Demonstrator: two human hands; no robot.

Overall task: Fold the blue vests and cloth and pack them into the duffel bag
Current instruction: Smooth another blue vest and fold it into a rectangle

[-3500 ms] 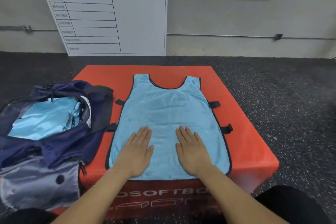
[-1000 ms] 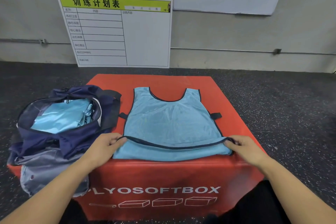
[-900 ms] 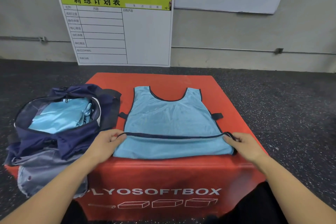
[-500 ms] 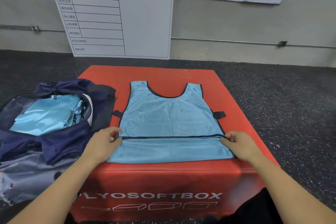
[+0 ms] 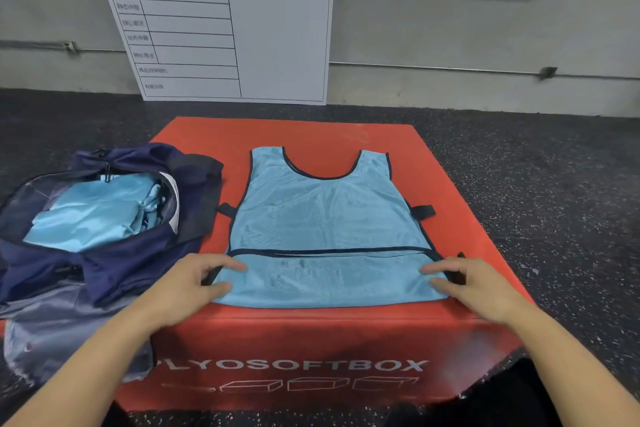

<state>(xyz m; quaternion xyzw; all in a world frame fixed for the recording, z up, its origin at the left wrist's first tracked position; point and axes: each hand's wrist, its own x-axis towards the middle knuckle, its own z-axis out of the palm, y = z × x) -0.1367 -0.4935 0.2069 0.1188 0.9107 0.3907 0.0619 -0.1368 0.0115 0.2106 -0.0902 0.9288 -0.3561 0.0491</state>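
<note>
Vest (image 5: pixel 325 218) fold between left hand (image 5: pixel 187 282); right hand (image 5: pixel 474 282)

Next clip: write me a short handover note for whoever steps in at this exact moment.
Left hand and right hand each pinch a corner of the vest's folded-up bottom strip.
The vest lies flat on the red box, hem turned up one fold.
The duffel bag sits open to the left, with blue fabric already inside.
Left: finish folding this vest and put it in the bag.
</note>
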